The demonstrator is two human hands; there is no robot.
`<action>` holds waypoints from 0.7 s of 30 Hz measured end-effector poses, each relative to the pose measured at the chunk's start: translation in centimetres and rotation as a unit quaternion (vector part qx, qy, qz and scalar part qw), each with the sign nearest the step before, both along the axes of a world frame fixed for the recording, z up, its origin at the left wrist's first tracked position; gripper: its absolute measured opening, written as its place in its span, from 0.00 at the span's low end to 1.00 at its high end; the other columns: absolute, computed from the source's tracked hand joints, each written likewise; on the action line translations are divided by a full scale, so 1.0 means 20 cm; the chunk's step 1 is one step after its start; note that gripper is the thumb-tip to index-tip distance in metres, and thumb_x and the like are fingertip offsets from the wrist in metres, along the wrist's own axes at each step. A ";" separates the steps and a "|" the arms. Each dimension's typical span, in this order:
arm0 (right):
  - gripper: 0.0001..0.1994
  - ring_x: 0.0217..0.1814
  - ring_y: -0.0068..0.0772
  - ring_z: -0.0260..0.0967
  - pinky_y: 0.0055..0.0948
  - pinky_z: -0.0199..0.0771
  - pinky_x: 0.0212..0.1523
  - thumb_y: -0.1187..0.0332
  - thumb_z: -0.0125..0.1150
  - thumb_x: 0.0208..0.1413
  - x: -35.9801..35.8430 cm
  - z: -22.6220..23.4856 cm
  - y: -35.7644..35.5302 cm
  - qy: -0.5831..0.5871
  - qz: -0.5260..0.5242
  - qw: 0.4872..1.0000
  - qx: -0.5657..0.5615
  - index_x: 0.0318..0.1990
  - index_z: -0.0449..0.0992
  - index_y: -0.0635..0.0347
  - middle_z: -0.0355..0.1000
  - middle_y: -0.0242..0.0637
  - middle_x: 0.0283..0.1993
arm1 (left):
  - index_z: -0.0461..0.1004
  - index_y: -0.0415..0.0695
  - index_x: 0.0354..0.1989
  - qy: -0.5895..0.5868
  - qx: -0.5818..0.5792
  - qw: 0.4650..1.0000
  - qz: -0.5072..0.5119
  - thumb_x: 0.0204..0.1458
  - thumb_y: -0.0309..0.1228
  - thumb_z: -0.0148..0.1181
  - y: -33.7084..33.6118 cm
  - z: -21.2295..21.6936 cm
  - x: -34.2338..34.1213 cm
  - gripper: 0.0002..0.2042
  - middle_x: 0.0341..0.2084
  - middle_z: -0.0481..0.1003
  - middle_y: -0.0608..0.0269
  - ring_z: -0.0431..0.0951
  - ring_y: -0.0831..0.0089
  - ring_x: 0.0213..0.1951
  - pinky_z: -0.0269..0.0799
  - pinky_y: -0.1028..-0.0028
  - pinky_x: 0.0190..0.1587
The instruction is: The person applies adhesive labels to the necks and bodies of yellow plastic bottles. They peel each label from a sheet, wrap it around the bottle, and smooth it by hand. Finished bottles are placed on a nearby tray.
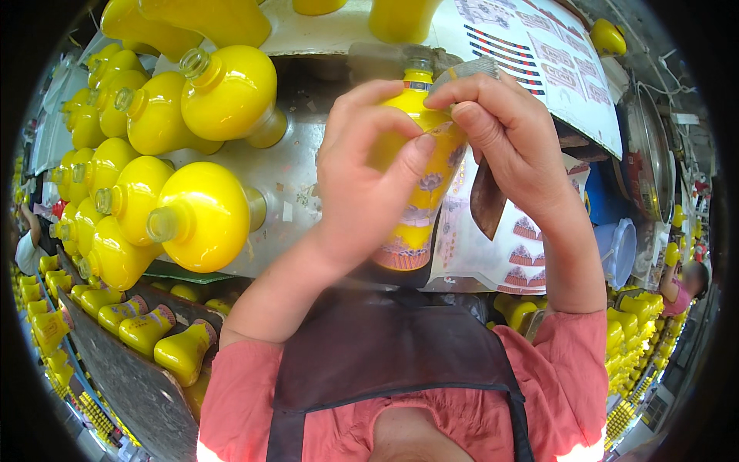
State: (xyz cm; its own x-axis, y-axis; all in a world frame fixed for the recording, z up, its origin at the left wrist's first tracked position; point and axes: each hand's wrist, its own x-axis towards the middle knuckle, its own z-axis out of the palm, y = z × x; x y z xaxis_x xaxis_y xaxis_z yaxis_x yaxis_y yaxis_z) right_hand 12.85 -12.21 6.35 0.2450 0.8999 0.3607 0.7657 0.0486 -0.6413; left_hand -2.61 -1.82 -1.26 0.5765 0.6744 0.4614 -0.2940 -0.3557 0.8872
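Yellow glazed ceramic bottle w/ narrow neck (419,173) sits upright between both hands, held above the metal-topped workbench (296,185) near its middle. Left hand (362,177) wraps the bottle's body, fingers curled shut round it, thumb pressing a printed decal strip (431,192) flat against the glaze. Right hand (504,138) pinches the strip's top edge at the bottle's shoulder, thumb and forefinger closed on it; a brown backing flap (486,202) hangs loose below that hand.

Progress, judging by the look: the decal is partly on. Lower band and a flower motif already lie on the glaze; the upper part by the neck looks not yet smoothed down, backing not fully off. So roughly mid-way on this bottle.

Around: plain yellow round-bellied bottles lying on their sides (200,215) crowd the bench's left edge, no decals visible on them, so plenty appear left to do. Smaller yellow bottles on a dark board (146,331) sit lower left. White decal sheets w/ printed patterns (539,46) lie at the bench's far right corner; more sheets under the hands. Blue-white plastic tub (620,246) at right edge. Nothing blocks the hands, though the bench is tight.
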 end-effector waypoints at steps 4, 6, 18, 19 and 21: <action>0.08 0.28 0.22 0.63 0.24 0.66 0.34 0.74 0.69 0.57 -0.02 0.04 -0.04 0.022 -0.022 0.998 -0.058 0.43 0.81 0.60 0.71 0.30 0.30 | 0.78 0.41 0.39 -0.006 -0.013 1.000 -0.002 0.58 0.30 0.69 0.00 0.00 0.00 0.08 0.55 0.74 0.49 0.75 0.55 0.55 0.71 0.62 0.58; 0.07 0.26 0.21 0.63 0.23 0.66 0.33 0.75 0.70 0.56 -0.04 0.04 -0.05 0.019 -0.036 0.996 -0.080 0.42 0.80 0.60 0.70 0.31 0.30 | 0.78 0.41 0.39 -0.010 -0.022 1.000 -0.004 0.58 0.31 0.69 -0.01 0.00 0.00 0.08 0.55 0.74 0.49 0.75 0.56 0.55 0.71 0.62 0.59; 0.06 0.30 0.29 0.73 0.27 0.72 0.32 0.76 0.70 0.55 -0.05 -0.02 0.00 -0.055 -0.014 0.998 -0.002 0.37 0.78 0.61 0.70 0.35 0.31 | 0.73 0.39 0.44 0.003 0.009 1.000 0.013 0.63 0.31 0.62 -0.01 -0.04 0.00 0.09 0.56 0.73 0.48 0.73 0.55 0.57 0.68 0.61 0.62; 0.05 0.30 0.29 0.73 0.27 0.72 0.32 0.75 0.70 0.55 -0.05 -0.01 0.01 -0.062 -0.014 0.998 -0.002 0.37 0.78 0.61 0.70 0.35 0.31 | 0.72 0.39 0.46 0.001 0.008 1.000 0.009 0.64 0.31 0.61 -0.01 -0.04 0.00 0.09 0.57 0.73 0.48 0.73 0.56 0.58 0.67 0.61 0.62; 0.05 0.31 0.29 0.72 0.28 0.72 0.32 0.74 0.70 0.56 -0.05 -0.01 0.02 -0.074 -0.015 0.997 -0.004 0.38 0.79 0.61 0.71 0.36 0.32 | 0.69 0.38 0.51 -0.036 -0.038 0.999 0.004 0.65 0.29 0.58 -0.03 -0.05 0.01 0.11 0.58 0.72 0.48 0.72 0.58 0.58 0.67 0.62 0.63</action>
State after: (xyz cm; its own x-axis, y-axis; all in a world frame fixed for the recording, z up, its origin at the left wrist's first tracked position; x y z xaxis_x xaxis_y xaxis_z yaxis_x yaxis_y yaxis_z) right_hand 11.83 -11.84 6.07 0.2166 0.8958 0.3880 0.8528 0.0198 -0.5219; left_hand -2.34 -2.44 -2.25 0.5379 0.7138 0.4486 -0.3556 -0.2904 0.8884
